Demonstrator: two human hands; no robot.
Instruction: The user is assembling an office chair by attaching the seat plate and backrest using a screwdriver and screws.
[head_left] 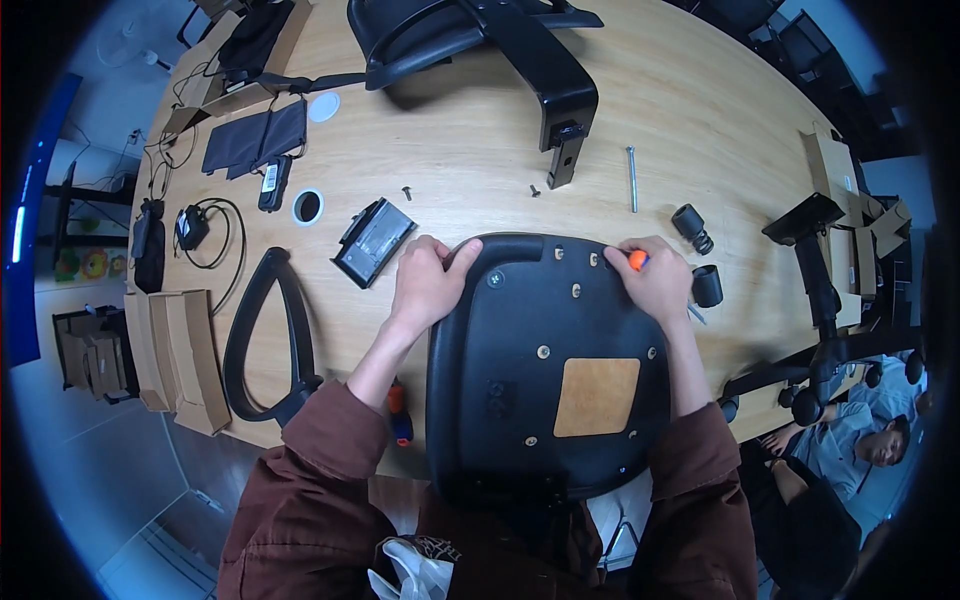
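A black chair seat (500,400), underside up, lies at the table's near edge, its far end toward the middle. A square of bare wood and several brass-coloured screw holes show on it. My left hand (432,285) is closed on its far left corner, thumb over the rim. At the far right corner my right hand (655,280) grips the seat. An orange-tipped tool (638,260), likely a screwdriver, sticks out from that hand; a thin metal shaft shows beside the wrist. Left of the seat lies an orange-and-black screwdriver (399,415), partly hidden by my left forearm.
Ahead stands a black chair backrest with a bent bracket (565,110). An armrest loop (270,345), a black metal-plated box (374,243), screws, a long bolt (632,180) and black cylinders (690,222) lie around. A wheeled chair base (825,350) and a seated person (850,450) are right.
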